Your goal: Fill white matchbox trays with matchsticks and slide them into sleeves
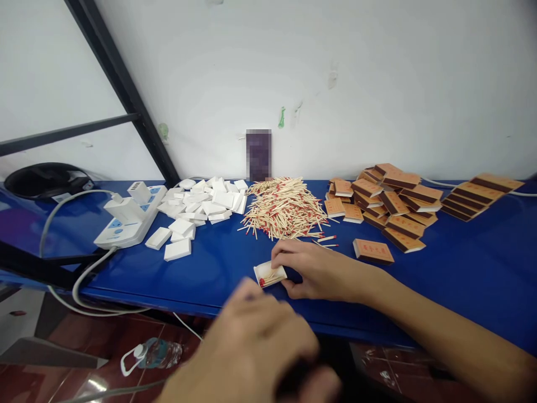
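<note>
Right hand: thumb and fingers closed on the right end of a small white tray, thumb at its near right corner, fingertips reaching inside. Can't tell if they also pinch any matches. Tray sits near the front edge of the blue bench, around mid-length, open side up. A few red-headed matches lie in it, heads toward the tray's left end.

Left hand: motion-blurred, closer to camera, over the bench's front edge. Fingers curled, back of hand facing up. Fingertips hidden, so can't tell how far they're open or whether anything's held. Nearest thing is the tray; contact unclear. The 2 hands look apart.

Rest of bench: loose match pile toward the back edge, directly beyond the right hand, a few strays on its near right side. White tray heap left of the pile, toward the back edge. Orange-brown matchbox heap right of the pile; 1 single matchbox lies in front of it, nearer the front edge. Neat row of matchboxes at the back right. Power strip toward the left end, plugs in.
</note>
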A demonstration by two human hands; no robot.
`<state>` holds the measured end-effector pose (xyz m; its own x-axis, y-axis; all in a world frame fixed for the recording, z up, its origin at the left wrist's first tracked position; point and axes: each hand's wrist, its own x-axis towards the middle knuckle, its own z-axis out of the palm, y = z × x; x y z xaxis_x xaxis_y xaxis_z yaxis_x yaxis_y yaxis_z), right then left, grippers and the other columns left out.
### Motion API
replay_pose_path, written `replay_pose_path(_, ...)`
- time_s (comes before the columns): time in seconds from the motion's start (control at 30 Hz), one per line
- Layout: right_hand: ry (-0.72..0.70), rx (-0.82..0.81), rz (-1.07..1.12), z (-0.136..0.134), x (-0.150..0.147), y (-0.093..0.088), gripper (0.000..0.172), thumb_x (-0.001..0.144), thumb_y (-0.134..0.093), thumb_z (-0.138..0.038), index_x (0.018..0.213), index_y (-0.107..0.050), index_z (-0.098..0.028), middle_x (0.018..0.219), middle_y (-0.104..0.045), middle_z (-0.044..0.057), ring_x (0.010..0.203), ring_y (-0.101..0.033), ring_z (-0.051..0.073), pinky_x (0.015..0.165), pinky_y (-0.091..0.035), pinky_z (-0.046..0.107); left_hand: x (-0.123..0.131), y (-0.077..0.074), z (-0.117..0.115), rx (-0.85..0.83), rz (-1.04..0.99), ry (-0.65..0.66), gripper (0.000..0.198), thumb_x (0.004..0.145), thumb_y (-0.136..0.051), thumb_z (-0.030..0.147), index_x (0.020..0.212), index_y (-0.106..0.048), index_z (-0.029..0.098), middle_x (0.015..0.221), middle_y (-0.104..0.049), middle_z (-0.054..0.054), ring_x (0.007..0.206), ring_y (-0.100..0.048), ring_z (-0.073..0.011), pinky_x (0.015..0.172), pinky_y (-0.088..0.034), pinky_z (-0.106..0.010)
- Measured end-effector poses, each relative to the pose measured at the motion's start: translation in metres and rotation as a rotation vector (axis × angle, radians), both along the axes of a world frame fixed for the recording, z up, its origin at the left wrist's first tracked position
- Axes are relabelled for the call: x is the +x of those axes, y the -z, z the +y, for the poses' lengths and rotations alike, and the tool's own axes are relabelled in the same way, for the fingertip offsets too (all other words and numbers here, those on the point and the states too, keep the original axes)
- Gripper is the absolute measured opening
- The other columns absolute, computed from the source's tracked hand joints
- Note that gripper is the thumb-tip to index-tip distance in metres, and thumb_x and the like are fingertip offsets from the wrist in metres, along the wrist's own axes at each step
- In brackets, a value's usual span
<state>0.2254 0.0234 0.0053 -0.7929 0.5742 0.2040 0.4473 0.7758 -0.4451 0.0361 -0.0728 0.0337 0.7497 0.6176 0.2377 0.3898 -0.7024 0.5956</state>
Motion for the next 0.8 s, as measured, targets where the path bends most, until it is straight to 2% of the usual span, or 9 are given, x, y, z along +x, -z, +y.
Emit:
replay_pose_path(0.03,-0.018,0.022,0.029,0.001,0.000,0.002,0.020,0.077,-0.062,-0.010,0.096,-0.066,-0.015,0.105,-0.062,0.009,0.091,-0.061,0.020,0.082,-0.051,0.033,-0.010,-0.001,0.011,0.159,-0.027,-0.221,0.012,0.093,-0.055,0.028,0.083,-0.058,0.023,0.074,-0.062,-0.001,0.068,-0.058,-0.0169,0.072,-0.043,-0.039)
replay_pose_path(0.07,-0.030,0.047,0.055,0.001,0.000,0.005,0.023,0.078,-0.061,-0.010,0.100,-0.067,-0.014,0.106,-0.062,0.010,0.092,-0.062,0.020,0.082,-0.052,0.033,-0.018,0.001,0.022,0.304,-0.034,-0.350,0.012,0.089,-0.060,0.028,0.079,-0.056,0.021,0.067,-0.059,0.003,0.060,-0.055,-0.0138,0.072,-0.040,-0.038)
replay_pose_path(0.13,-0.039,0.102,0.100,0.001,0.000,0.010,0.026,0.081,-0.060,-0.011,0.107,-0.066,-0.014,0.108,-0.063,0.010,0.092,-0.063,0.020,0.081,-0.053,0.033,-0.029,0.006,0.040,0.438,-0.007,-0.419,0.015,0.085,-0.064,0.026,0.075,-0.055,0.020,0.057,-0.051,0.008,0.048,-0.045,-0.0085,0.068,-0.034,-0.035)
replay_pose_path(0.23,-0.037,0.168,0.160,0.002,0.001,0.017,0.025,0.084,-0.059,-0.014,0.108,-0.063,-0.017,0.111,-0.064,0.010,0.094,-0.064,0.020,0.080,-0.054,0.033,-0.036,0.017,0.056,0.464,-0.002,-0.463,0.014,0.082,-0.067,0.029,0.080,-0.057,0.019,0.054,-0.048,0.009,0.047,-0.041,-0.0082,0.065,-0.034,-0.031)
replay_pose_path(0.37,-0.021,0.135,0.191,0.004,0.004,0.021,0.018,0.085,-0.061,-0.016,0.102,-0.058,-0.020,0.111,-0.065,0.009,0.097,-0.064,0.019,0.083,-0.054,0.033,-0.042,0.030,0.061,0.446,0.006,-0.453,0.015,0.081,-0.068,0.030,0.083,-0.058,0.019,0.059,-0.049,0.007,0.052,-0.044,-0.0107,0.060,-0.037,-0.027)
replay_pose_path(0.43,-0.021,0.120,0.196,0.005,0.005,0.021,0.015,0.085,-0.062,-0.018,0.099,-0.057,-0.020,0.109,-0.065,0.009,0.094,-0.064,0.018,0.081,-0.054,0.032,-0.045,0.034,0.062,0.423,0.015,-0.425,0.019,0.082,-0.068,0.033,0.091,-0.059,0.019,0.072,-0.054,0.003,0.061,-0.050,-0.0125,0.059,-0.040,-0.026)
replay_pose_path(0.6,-0.047,0.297,0.225,0.004,0.004,0.019,0.008,0.085,-0.064,-0.022,0.091,-0.059,-0.020,0.102,-0.068,0.008,0.091,-0.063,0.019,0.084,-0.051,0.036,-0.048,0.037,0.063,0.397,0.014,-0.330,0.032,0.084,-0.069,0.035,0.109,-0.056,0.020,0.112,-0.055,-0.008,0.097,-0.058,-0.0209,0.079,-0.051,-0.031)
replay_pose_path(0.67,-0.060,0.345,0.242,0.004,0.003,0.018,0.007,0.085,-0.064,-0.021,0.091,-0.060,-0.019,0.100,-0.069,0.008,0.088,-0.064,0.019,0.083,-0.051,0.036,-0.045,0.036,0.064,0.377,0.047,-0.276,0.027,0.088,-0.066,0.030,0.112,-0.056,0.021,0.113,-0.056,-0.007,0.098,-0.057,-0.0208,0.084,-0.050,-0.034)
replay_pose_path(0.8,-0.073,0.358,0.251,0.006,0.005,0.019,0.006,0.086,-0.063,-0.020,0.092,-0.064,-0.019,0.100,-0.070,0.008,0.086,-0.065,0.018,0.080,-0.053,0.034,-0.037,0.032,0.066,0.346,0.171,-0.231,0.023,0.094,-0.058,0.024,0.116,-0.060,0.024,0.098,-0.061,-0.004,0.090,-0.055,-0.0206,0.086,-0.047,-0.037)
